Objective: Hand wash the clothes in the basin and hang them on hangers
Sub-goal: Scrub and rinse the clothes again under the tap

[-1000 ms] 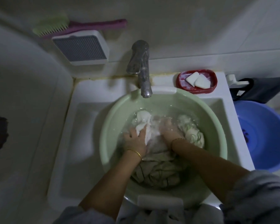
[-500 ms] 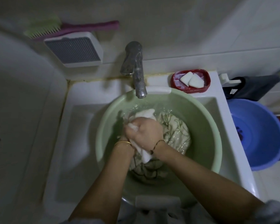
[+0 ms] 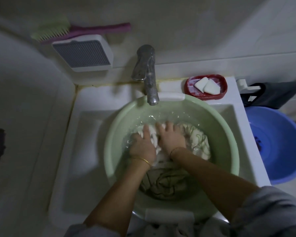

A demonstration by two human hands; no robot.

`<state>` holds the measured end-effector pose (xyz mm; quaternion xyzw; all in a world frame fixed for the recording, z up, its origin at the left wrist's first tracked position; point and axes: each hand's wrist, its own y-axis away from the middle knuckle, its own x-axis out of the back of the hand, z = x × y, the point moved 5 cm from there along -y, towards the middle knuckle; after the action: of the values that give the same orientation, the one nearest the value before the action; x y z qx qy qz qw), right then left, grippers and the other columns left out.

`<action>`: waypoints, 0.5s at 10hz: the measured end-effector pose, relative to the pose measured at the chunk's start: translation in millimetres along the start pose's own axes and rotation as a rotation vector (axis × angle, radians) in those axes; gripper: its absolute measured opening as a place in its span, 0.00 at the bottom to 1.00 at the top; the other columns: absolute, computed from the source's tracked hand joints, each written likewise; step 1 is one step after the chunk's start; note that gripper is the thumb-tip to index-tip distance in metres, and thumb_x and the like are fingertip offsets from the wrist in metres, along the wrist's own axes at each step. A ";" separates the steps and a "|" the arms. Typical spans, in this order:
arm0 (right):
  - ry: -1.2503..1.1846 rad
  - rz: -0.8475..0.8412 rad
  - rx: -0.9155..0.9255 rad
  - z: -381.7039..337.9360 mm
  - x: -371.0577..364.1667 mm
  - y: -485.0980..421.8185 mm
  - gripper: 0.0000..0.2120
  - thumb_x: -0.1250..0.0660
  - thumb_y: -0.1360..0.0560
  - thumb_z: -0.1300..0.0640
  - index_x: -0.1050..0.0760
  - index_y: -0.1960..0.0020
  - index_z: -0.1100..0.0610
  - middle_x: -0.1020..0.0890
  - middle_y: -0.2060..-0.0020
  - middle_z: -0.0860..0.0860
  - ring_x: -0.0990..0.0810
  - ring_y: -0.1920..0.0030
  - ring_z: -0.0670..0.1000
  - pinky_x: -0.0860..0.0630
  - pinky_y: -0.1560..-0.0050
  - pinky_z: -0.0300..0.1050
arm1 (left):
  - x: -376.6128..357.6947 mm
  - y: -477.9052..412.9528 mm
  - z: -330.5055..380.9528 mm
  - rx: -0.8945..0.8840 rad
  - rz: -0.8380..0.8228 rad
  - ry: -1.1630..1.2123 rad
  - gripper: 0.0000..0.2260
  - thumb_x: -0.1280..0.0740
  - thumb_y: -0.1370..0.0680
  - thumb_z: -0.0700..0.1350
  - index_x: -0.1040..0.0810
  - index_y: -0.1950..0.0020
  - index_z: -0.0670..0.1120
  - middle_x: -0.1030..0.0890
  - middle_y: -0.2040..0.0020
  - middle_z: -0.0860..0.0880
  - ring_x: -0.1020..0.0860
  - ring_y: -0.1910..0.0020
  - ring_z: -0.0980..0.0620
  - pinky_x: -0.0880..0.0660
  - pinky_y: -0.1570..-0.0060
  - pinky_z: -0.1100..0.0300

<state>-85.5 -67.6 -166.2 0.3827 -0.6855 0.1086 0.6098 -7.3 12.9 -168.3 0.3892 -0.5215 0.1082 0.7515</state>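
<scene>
Cream cloth with dark green line pattern (image 3: pixel 169 183), soaked and bunched, sits in the pale green basin (image 3: pixel 219 127), mostly under water; a paler wad of it (image 3: pixel 154 137) lies between our hands near the far side, another lump (image 3: pixel 200 142) pokes up to the right. Basin rests in the white sink (image 3: pixel 85 151), right under the metal tap (image 3: pixel 149 74).

Our left hand (image 3: pixel 142 146) lies palm down on the wad, fingers stretched forward and spread, gold bangle (image 3: pixel 143 160) at the wrist. Our right hand (image 3: pixel 171 135) is just beside it, also palm down, fingers extended onto the cloth, thin bracelet (image 3: pixel 175 150) on the wrist. Both press flat on the fabric, nothing clenched or pinched that we can see; fingertips slightly blurred. Forearms come up from the bottom edge, grey sleeves pushed back.

Red soap dish (image 3: pixel 220 94) with two white soap pieces (image 3: pixel 205 85) on the sink's back corner. Blue tub (image 3: pixel 280 147) to the right. Green-bristled brush with pink handle (image 3: pixel 92 30) on the wall shelf.
</scene>
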 end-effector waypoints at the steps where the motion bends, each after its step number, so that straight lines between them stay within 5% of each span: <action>1: 0.173 -0.177 0.146 4.0 -16.0 4.9 0.26 0.49 0.18 0.56 0.54 0.22 0.55 0.41 0.29 0.66 0.37 0.31 0.65 0.31 0.39 0.55 | -15.5 -2.6 -9.2 -0.022 -0.125 -0.188 0.42 0.43 0.27 0.69 0.60 0.22 0.52 0.56 0.24 0.36 0.41 0.29 0.35 0.37 0.33 0.42; 2: 0.084 -0.196 -0.083 22.9 -8.2 1.0 0.24 0.50 0.19 0.67 0.47 0.24 0.60 0.37 0.29 0.64 0.36 0.29 0.61 0.40 0.30 0.51 | -7.1 -4.7 -6.6 -0.074 -0.038 0.103 0.34 0.38 0.27 0.60 0.42 0.24 0.50 0.42 0.28 0.35 0.38 0.31 0.36 0.39 0.33 0.52; 3: -0.380 -0.133 -0.244 18.2 5.6 4.4 0.20 0.44 0.21 0.65 0.36 0.30 0.62 0.29 0.34 0.62 0.30 0.35 0.61 0.33 0.36 0.51 | 9.3 -14.8 -8.5 0.065 -0.004 0.717 0.22 0.35 0.25 0.38 0.30 0.31 0.45 0.27 0.45 0.46 0.28 0.38 0.39 0.30 0.40 0.55; 4: -0.653 -0.125 -0.200 6.4 20.7 11.2 0.16 0.37 0.23 0.62 0.29 0.36 0.61 0.23 0.40 0.60 0.25 0.41 0.58 0.30 0.43 0.44 | 23.6 -17.5 -5.0 0.131 0.029 0.813 0.13 0.39 0.22 0.40 0.27 0.37 0.44 0.25 0.54 0.48 0.25 0.46 0.43 0.29 0.42 0.52; 5: -0.971 -0.047 -0.076 -13.5 49.0 35.0 0.13 0.28 0.28 0.52 0.21 0.47 0.59 0.18 0.53 0.54 0.20 0.53 0.51 0.27 0.55 0.34 | 26.5 -31.9 -9.3 0.173 -0.020 1.266 0.10 0.44 0.20 0.48 0.26 0.53 0.45 0.23 0.59 0.43 0.26 0.50 0.43 0.29 0.44 0.52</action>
<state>-96.6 -54.6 -106.9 0.3820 -0.8854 -0.1216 0.2352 28.7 -8.6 -161.8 0.3142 0.0380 0.3519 0.8809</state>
